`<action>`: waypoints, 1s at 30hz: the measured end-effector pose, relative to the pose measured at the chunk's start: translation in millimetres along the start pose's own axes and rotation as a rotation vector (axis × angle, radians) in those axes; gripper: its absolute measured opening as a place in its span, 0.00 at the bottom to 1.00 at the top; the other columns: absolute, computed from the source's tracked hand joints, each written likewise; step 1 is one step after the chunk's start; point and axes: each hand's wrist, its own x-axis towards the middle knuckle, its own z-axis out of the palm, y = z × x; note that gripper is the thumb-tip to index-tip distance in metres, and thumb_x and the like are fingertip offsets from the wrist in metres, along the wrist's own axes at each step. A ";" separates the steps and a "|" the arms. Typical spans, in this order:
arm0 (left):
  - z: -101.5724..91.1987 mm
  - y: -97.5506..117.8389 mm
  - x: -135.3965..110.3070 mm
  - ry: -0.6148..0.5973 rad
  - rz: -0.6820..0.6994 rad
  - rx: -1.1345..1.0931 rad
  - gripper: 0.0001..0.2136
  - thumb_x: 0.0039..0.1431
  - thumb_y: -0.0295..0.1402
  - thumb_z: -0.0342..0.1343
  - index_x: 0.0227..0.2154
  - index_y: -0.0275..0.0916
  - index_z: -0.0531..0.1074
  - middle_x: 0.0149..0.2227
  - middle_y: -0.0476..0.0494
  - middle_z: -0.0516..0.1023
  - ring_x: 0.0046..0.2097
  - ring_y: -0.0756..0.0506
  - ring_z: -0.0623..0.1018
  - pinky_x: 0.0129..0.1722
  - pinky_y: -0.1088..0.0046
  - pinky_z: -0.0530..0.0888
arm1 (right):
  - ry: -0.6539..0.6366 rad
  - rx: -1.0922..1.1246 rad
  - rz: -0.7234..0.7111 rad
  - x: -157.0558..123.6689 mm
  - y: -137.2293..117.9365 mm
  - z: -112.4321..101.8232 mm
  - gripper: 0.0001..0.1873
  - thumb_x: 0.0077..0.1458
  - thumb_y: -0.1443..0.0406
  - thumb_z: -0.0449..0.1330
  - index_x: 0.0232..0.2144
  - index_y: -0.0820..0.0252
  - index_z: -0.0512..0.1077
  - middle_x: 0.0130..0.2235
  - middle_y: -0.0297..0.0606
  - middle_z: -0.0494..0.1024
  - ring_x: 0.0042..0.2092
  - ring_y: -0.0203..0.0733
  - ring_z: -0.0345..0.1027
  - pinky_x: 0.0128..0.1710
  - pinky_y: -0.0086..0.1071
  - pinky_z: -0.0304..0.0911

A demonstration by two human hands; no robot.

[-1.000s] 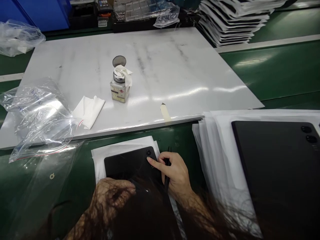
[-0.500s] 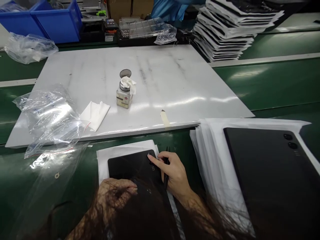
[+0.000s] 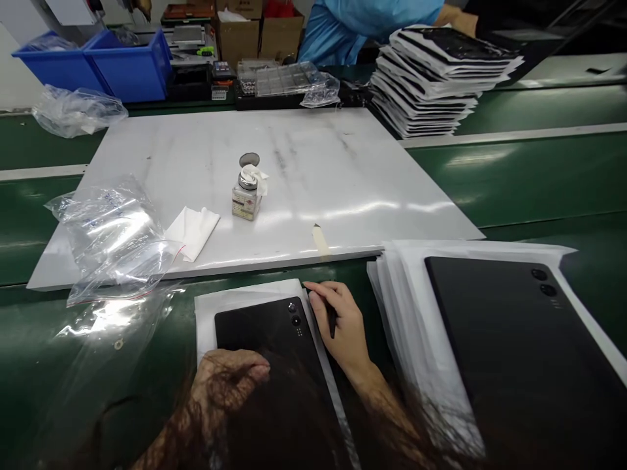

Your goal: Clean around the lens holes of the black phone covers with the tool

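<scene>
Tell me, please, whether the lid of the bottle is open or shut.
Open: the lid stands raised clear of the bottle, and a white tissue shows at the top, below it.

Hidden behind hair (image 3: 421, 427), toward the near edge of the bench (image 3: 529, 179): lower end of black tablet (image 3: 267, 329). Mostly hidden in right hand (image 3: 349, 329): dark tool (image 3: 332, 320). Too small to read: bottle label (image 3: 243, 202). Cut off by far edge: blue-sleeved person (image 3: 382, 23).

My green bench (image 3: 533, 173) carries a white board (image 3: 304, 196), white sheets (image 3: 247, 294) before me and a thicker pile (image 3: 396, 287) to my right; on the board sit a bottle (image 3: 243, 203), folded tissue (image 3: 192, 233) and overhanging clear bag (image 3: 115, 225).
</scene>
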 end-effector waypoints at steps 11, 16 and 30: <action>12.1 -16.7 3.0 -0.080 -0.024 -0.032 0.16 0.74 0.51 0.66 0.39 0.57 0.99 0.27 0.47 0.94 0.26 0.40 0.90 0.23 0.73 0.79 | -0.235 0.066 0.056 19.2 -10.6 2.8 0.18 0.81 0.49 0.73 0.39 0.48 0.93 0.40 0.42 0.87 0.41 0.54 0.85 0.42 0.45 0.83; 13.0 -16.8 4.9 -0.070 -0.005 -0.049 0.15 0.73 0.50 0.67 0.36 0.56 0.97 0.25 0.49 0.92 0.24 0.42 0.88 0.25 0.73 0.81 | -0.220 0.171 0.027 28.1 -10.8 3.8 0.25 0.86 0.46 0.67 0.38 0.49 0.91 0.38 0.42 0.88 0.40 0.53 0.86 0.41 0.44 0.84; 14.9 -20.9 4.5 -0.121 0.028 0.080 0.19 0.78 0.45 0.60 0.40 0.55 0.98 0.28 0.47 0.94 0.25 0.41 0.89 0.20 0.72 0.77 | -0.195 0.090 -0.045 23.8 -6.6 8.7 0.25 0.85 0.45 0.69 0.37 0.48 0.90 0.36 0.41 0.87 0.37 0.53 0.84 0.38 0.44 0.77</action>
